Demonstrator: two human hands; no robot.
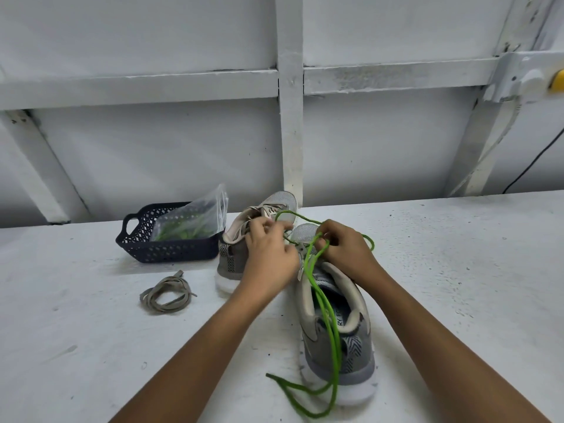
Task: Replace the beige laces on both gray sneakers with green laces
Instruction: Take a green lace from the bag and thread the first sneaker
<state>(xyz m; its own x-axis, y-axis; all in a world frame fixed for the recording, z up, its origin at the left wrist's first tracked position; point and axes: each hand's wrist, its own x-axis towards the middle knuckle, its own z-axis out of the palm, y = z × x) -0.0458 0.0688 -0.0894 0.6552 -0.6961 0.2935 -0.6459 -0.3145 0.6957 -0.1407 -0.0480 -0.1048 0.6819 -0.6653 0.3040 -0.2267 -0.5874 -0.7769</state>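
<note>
Fingers (324,243) of my right hand (346,251) are curled tight, pinching the green lace (323,303) where its strands bunch above the front eyelets. My left hand (268,254) sits just beside it, fingertips (276,228) bent inward. They appear to pinch a thinner stretch of the same lace, though the tips blur and I cannot see the contact itself.

Both hands hover over the toe end of the near gray sneaker (351,355), which lies lengthwise away from me, heel toward my body, toe under my knuckles. From my right-hand pinch, 2 strands run back along that axis, over the shoe's opening and off the heel onto the white table (457,270), ending in loose curls. I judge that this slack must feed forward without snagging the collar.

Behind my left hand stands the second gray sneaker (282,199), beige laces (268,210) still in, touching or nearly touching the near shoe and crowding that side. Farther left lie 1 removed beige lace (166,293) and a navy basket (143,244) holding a clear bag (198,219) with green inside.
</note>
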